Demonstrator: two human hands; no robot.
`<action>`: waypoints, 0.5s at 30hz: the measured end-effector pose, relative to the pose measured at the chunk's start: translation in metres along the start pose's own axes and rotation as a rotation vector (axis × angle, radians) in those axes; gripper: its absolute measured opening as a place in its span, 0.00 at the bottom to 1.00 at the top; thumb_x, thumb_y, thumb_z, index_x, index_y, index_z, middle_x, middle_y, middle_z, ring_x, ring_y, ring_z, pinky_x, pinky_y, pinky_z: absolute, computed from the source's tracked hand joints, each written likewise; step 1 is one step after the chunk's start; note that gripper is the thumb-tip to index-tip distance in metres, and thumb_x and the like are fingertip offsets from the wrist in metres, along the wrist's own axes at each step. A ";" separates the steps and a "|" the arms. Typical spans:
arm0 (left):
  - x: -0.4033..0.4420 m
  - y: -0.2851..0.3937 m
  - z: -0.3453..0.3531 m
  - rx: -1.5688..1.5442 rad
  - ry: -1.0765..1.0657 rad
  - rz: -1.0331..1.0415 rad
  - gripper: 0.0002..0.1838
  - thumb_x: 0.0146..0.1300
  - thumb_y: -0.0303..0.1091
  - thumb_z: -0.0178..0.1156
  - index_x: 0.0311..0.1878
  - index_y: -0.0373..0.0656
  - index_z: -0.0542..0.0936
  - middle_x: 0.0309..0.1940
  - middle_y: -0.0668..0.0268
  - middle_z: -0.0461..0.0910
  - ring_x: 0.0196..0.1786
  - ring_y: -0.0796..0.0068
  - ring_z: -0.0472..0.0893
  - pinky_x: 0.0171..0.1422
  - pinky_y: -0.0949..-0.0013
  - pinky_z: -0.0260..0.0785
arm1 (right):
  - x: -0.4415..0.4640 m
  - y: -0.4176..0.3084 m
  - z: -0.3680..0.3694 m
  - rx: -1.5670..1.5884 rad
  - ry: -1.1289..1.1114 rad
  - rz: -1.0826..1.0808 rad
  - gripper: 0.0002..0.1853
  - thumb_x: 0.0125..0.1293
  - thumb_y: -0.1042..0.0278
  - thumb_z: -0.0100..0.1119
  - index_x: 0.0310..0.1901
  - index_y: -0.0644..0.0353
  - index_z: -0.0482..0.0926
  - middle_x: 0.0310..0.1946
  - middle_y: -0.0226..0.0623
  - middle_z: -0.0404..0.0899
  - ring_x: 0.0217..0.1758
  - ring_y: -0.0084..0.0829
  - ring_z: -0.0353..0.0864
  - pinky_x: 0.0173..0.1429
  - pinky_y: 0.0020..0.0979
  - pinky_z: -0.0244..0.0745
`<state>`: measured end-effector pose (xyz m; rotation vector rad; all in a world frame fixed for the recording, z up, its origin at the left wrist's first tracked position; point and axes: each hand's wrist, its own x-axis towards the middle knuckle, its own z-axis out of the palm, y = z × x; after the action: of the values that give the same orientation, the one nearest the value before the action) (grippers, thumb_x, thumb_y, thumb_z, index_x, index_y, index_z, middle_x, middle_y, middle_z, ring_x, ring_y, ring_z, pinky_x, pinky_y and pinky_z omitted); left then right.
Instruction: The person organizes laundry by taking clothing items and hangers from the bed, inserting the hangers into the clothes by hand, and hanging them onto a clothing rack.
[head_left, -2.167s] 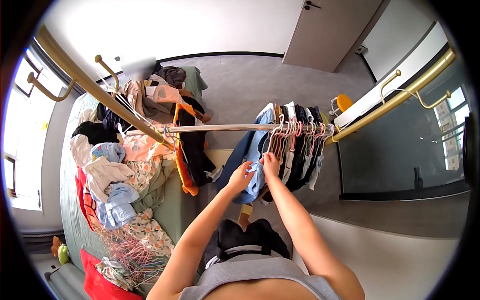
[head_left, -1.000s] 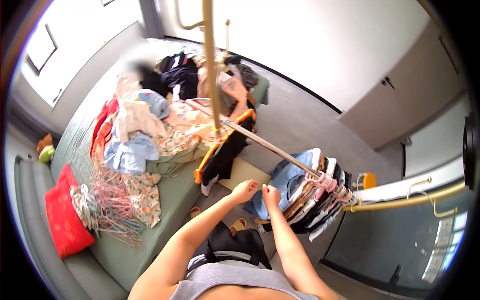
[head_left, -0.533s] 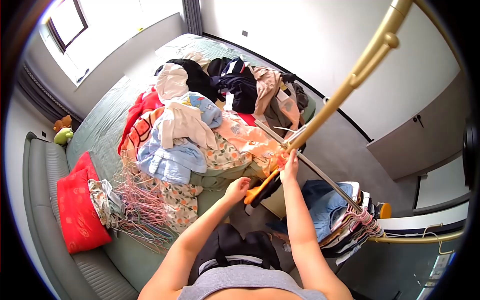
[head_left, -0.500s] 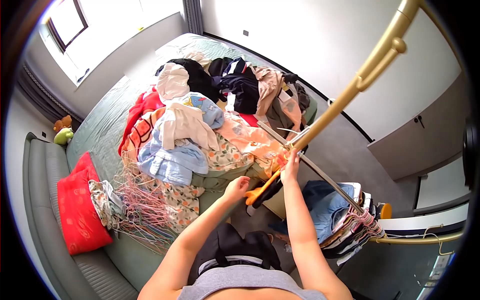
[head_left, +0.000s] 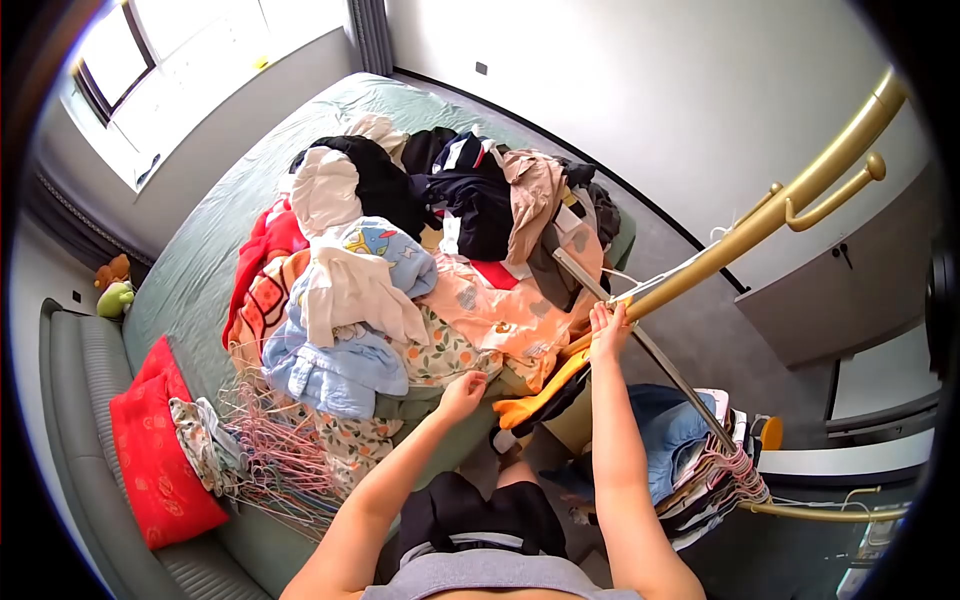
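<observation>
My right hand (head_left: 608,330) is raised at the gold rack post (head_left: 740,255), close to the silver rail (head_left: 665,365), with its fingers up against the top of an orange and black garment (head_left: 530,405). What lies under its fingers is too small to tell. My left hand (head_left: 464,393), fingers curled, is above the bed's near edge, left of that garment, and nothing shows in it. A large pile of clothes lies beyond, with a peach garment (head_left: 505,310), a light blue one (head_left: 335,372) and a white one (head_left: 360,295).
Clothes on pink hangers (head_left: 735,470) hang at the rail's right end, a denim piece (head_left: 670,430) among them. Loose hangers (head_left: 275,450) lie on the bed (head_left: 190,290) beside a red cushion (head_left: 160,450). Gold hooks (head_left: 840,200) stick out from the post.
The view has turned toward the bed. My hands have left the hanging clothes; the right one is now at the rack post by the orange and black garment, the left one over the bed's edge.
</observation>
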<state>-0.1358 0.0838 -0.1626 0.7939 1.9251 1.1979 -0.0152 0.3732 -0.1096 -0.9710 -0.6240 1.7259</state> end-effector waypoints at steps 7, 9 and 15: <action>0.059 0.013 0.044 0.042 0.064 0.027 0.13 0.58 0.32 0.56 0.47 0.41 0.76 0.35 0.60 0.81 0.35 0.66 0.81 0.41 0.67 0.72 | 0.083 -0.030 -0.008 -0.022 -0.045 -0.038 0.32 0.65 0.59 0.54 0.62 0.62 0.48 0.53 0.47 0.69 0.56 0.37 0.73 0.59 0.34 0.71; 0.077 0.015 0.060 0.027 0.082 0.030 0.13 0.58 0.31 0.56 0.46 0.39 0.76 0.35 0.59 0.80 0.34 0.66 0.81 0.40 0.68 0.72 | 0.108 -0.041 -0.008 -0.054 -0.060 -0.055 0.32 0.64 0.61 0.55 0.62 0.60 0.49 0.53 0.44 0.69 0.55 0.36 0.73 0.58 0.34 0.71; 0.118 0.025 0.092 0.018 0.044 -0.047 0.12 0.58 0.29 0.56 0.46 0.38 0.75 0.34 0.59 0.80 0.33 0.71 0.80 0.39 0.70 0.72 | 0.170 -0.073 -0.004 -0.104 0.003 -0.148 0.36 0.62 0.70 0.56 0.65 0.58 0.45 0.56 0.41 0.66 0.57 0.34 0.71 0.58 0.33 0.70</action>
<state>-0.1219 0.2308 -0.1976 0.7334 1.9818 1.1797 -0.0012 0.5575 -0.1082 -0.9737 -0.7708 1.5741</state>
